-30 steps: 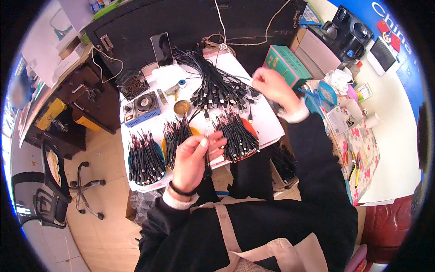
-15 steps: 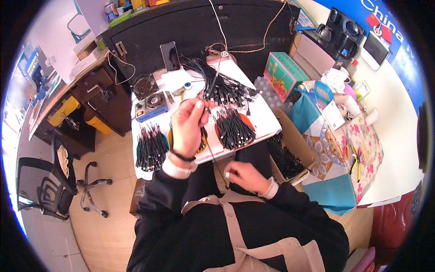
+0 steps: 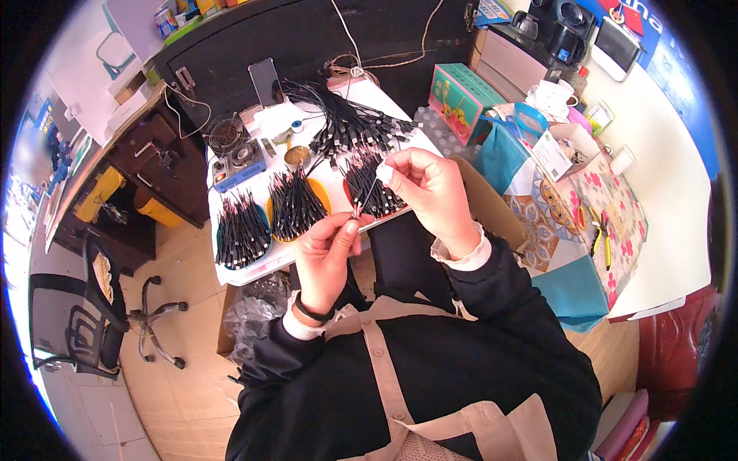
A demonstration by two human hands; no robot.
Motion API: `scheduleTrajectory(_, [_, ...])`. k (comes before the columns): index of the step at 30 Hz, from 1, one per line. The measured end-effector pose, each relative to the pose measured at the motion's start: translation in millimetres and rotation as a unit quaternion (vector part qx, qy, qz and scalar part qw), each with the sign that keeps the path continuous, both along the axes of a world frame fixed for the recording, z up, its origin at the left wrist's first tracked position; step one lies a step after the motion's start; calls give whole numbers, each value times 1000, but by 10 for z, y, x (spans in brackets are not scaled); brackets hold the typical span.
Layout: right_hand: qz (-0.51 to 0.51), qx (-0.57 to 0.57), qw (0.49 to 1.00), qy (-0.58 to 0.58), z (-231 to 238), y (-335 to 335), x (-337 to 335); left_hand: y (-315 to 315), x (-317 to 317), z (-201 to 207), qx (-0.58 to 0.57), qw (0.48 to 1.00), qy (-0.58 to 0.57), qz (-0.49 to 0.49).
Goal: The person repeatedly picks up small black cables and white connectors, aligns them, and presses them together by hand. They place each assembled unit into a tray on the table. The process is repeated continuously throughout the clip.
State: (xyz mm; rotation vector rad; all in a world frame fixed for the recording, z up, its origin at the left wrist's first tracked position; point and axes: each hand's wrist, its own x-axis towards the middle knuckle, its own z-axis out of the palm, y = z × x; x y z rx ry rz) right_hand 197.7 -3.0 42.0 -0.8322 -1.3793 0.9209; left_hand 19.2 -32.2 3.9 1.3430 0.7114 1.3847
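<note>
In front of me, above the near edge of the white table (image 3: 234, 275), both hands are raised and close together. My left hand (image 3: 327, 253) pinches the wire end of a thin black cable (image 3: 367, 201) between thumb and forefinger. Just right of it and higher, my right hand (image 3: 434, 192) is closed on a small white piece (image 3: 384, 174) at its fingertips; its exact kind is hard to make out. Behind the hands, black cables with pale ends lie in a left bundle (image 3: 243, 234), a middle bundle (image 3: 296, 207) on a yellow plate, and a right bundle (image 3: 373, 175), partly hidden.
A large heap of black cables (image 3: 346, 123) covers the table's back. At its left stand a blue-and-silver device (image 3: 244, 165), a round fan (image 3: 228, 134), a small spool (image 3: 297, 126) and a propped phone (image 3: 265, 82). Right of the table is a cardboard box (image 3: 488, 203).
My right hand has risen from my lap to beside the left, bringing the white piece up. My left hand has lowered toward me, uncovering the middle bundle. The view has shifted slightly.
</note>
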Motion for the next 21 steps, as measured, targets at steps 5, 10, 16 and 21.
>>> scheduleTrajectory(5, [20, 29, 999, -36, -13, -182, -7, -79, -26, 51, -95, 989, -106, -41])
scheduleTrajectory(10, [20, 115, 983, -140, -23, -313, -101, -154, 6, 117, -114, 983, -127, -62])
scheduleTrajectory(16, [66, 48, 994, -75, -27, -397, -167, -223, 4, 103, -95, 988, -98, -68])
scheduleTrajectory(21, [112, -21, 993, 12, -18, -426, -199, -263, 0, 86, -77, 994, -79, -27])
